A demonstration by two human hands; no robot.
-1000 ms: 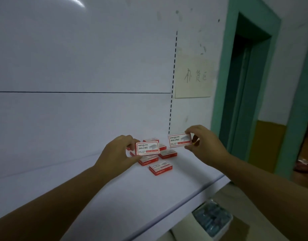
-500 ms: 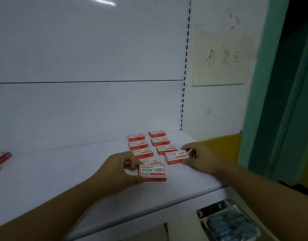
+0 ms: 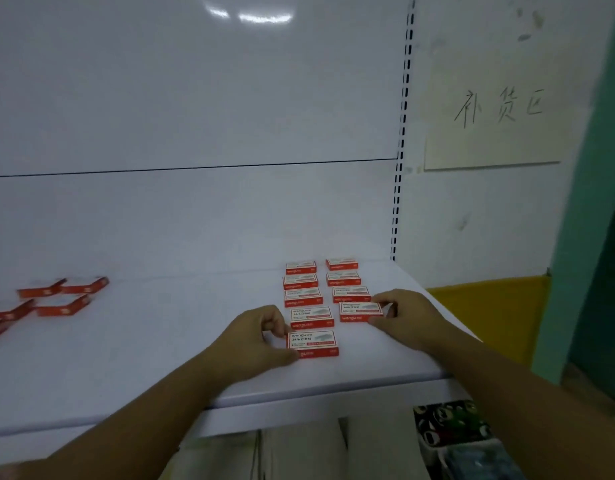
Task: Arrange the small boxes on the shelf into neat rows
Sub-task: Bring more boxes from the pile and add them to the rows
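Surface: white shelf (image 3: 160, 358) backed by a white panel, with a handwritten paper notice (image 3: 493, 129) on the wall to the right.
Left grip: left hand (image 3: 261, 341) pinches the near box (image 3: 313, 344) by its left end, fingers curled at the far corner and thumb at the near one; the box lies flat on the shelf.
Right grip: right hand (image 3: 408, 317) grasps the right-column box (image 3: 361, 311) by its right end, fingertips on the far edge, thumb low; this box also looks set down.
Beyond the left grip: four boxes run away from the held one in a column (image 3: 302, 291), the last near the back panel.
Beyond the right grip: three boxes (image 3: 344, 279) line up away from the held one.
Far from both grips: loose boxes (image 3: 53, 299) lie scattered and skewed, well apart to the left.
Step in hand: likely squaring the two newest boxes into their columns.
Doing it well: slide rather than lift; match each box's long edge to its neighbour beyond it, keep the same gap, and release without nudging. The near box sits slightly right of its column, so ease it towards the left palm.
Remaining: the scattered boxes are not yet rowed.
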